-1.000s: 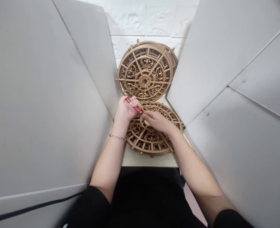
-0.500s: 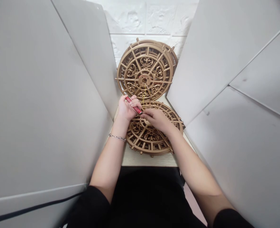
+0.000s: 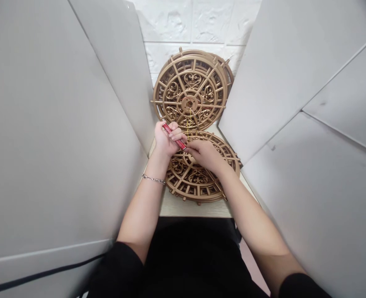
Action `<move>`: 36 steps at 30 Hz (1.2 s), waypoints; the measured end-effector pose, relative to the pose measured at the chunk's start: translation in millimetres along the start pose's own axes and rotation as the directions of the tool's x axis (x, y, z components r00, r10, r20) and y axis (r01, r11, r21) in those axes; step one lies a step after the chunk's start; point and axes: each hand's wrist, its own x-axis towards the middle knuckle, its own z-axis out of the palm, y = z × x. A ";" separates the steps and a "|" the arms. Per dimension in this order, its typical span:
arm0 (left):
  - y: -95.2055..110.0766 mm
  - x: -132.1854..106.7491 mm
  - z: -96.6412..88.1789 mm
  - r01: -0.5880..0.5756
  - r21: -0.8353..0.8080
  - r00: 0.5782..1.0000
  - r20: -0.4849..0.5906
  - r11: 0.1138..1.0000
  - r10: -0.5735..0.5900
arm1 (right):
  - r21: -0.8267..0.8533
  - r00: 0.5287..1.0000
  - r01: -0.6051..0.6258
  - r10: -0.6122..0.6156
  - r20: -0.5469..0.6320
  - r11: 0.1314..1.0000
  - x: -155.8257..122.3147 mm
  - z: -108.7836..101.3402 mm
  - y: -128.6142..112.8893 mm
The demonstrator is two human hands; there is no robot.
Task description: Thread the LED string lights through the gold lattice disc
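My left hand (image 3: pixel 166 138) is closed around a slim red stick (image 3: pixel 174 136) with pale print on it; its exact kind cannot be made out. The stick slants down to the right, and its lower tip meets the fingers of my right hand (image 3: pixel 205 155). Those fingers are pinched together, and anything between them is hidden. A thin yellow thread or wire (image 3: pixel 188 122) hangs from the hub of an upright golden openwork disc (image 3: pixel 189 78) down towards my hands. Beneath both hands lies another golden openwork disc (image 3: pixel 198 191), stacked flat on others.
Further golden discs lean behind the upright one against a white brick-patterned wall (image 3: pixel 167 22). Tall grey-white panels close in on the left (image 3: pixel 61 136) and right (image 3: pixel 319 165). The pale tabletop (image 3: pixel 195 210) ends near my body. A dark cable (image 3: pixel 46 271) runs along the lower left.
Both hands stay in nearly the same place. The red stick has shifted very slightly up and left in my left hand. The whole view has moved a little.
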 end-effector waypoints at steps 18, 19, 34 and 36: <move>12.1 -0.3 -5.8 0.060 -0.036 0.996 0.067 0.998 -0.057 | 0.758 0.892 -0.406 0.402 0.208 0.511 -3.9 -21.2 7.7; 11.7 0.1 -6.1 0.060 -0.033 0.996 0.073 0.998 -0.058 | 0.749 0.892 -0.386 0.426 0.154 0.538 -3.3 -19.6 5.9; 7.6 3.2 -6.8 0.036 -0.028 0.999 0.005 0.999 -0.036 | 0.211 0.977 -0.172 0.194 -0.088 0.962 -3.4 -16.8 -1.8; 7.1 3.6 -7.5 0.047 -0.021 0.999 0.007 0.999 -0.047 | 0.135 0.980 -0.181 0.191 -0.061 0.974 -4.1 -15.5 -2.3</move>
